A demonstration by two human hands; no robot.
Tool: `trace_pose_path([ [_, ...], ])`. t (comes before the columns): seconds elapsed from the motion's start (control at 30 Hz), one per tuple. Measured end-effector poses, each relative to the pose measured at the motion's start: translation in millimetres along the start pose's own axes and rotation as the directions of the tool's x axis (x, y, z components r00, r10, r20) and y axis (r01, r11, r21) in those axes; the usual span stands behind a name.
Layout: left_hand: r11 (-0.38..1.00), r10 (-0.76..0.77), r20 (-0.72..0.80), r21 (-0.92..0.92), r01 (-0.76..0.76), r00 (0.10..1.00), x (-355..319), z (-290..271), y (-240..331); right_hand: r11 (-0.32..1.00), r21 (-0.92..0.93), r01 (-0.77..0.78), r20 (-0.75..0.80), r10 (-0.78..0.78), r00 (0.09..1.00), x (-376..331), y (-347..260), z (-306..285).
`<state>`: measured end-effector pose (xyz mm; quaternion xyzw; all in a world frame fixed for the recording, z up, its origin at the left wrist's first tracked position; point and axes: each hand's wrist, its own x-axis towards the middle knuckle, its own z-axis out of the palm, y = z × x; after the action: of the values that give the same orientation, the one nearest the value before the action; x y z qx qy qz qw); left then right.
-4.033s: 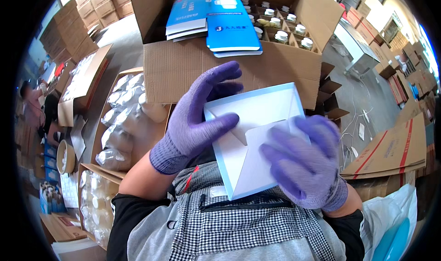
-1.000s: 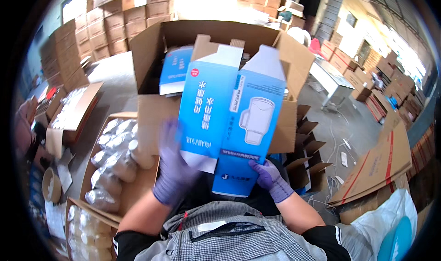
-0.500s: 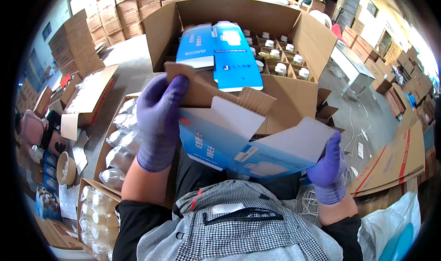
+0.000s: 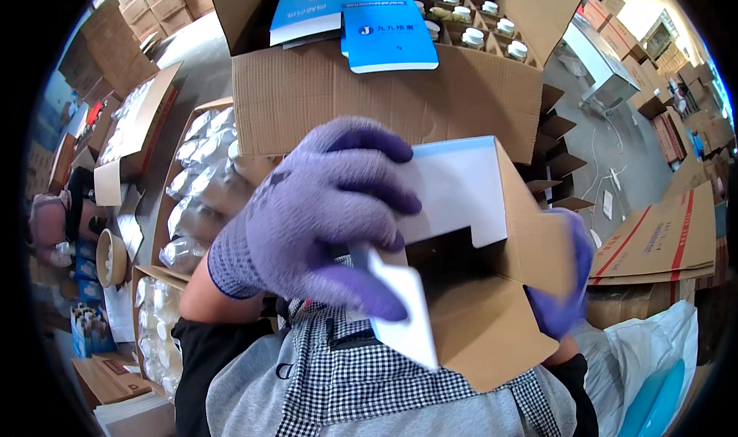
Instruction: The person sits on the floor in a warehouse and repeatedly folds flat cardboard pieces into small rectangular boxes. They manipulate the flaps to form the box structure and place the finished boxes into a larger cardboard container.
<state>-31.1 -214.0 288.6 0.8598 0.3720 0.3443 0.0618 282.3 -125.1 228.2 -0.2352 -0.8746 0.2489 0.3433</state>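
Observation:
In front of my lap is a small carton (image 4: 461, 314), its open end facing up and its brown flaps and white flaps standing out. My left hand (image 4: 323, 214), in a purple knit glove, curls over the carton's left side, with the thumb across a white flap (image 4: 403, 306). My right hand (image 4: 565, 283), also gloved and blurred, grips the carton's right side behind a brown flap. Beyond them, flat blue and white cartons (image 4: 388, 33) lie on a large open cardboard box (image 4: 384, 99). White-capped bottles (image 4: 473, 37) stand in its divided compartments.
At left, a box holds several clear-wrapped containers (image 4: 204, 187). A beige bowl (image 4: 111, 258) sits on the floor, with a person (image 4: 54, 222) partly visible beside it. Flattened cardboard (image 4: 653, 241) lies at right, above a white plastic bag (image 4: 646, 337).
The carton has turned from its blue printed side to its open end and spread into a box shape. My left hand has come across it. The view has tipped downward.

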Motion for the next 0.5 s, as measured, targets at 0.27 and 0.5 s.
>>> trace_pose_path([
  [0.27,0.928,-0.371,-0.155,-0.083,0.363,0.915,10,10,-3,0.982,0.186,0.021,0.024,-0.026,0.999,33,-19,3],
  [0.5,0.928,-0.370,-0.203,-0.123,0.351,0.906,1,19,-11,0.910,0.106,0.401,0.236,-0.415,0.879,35,-12,-7],
])
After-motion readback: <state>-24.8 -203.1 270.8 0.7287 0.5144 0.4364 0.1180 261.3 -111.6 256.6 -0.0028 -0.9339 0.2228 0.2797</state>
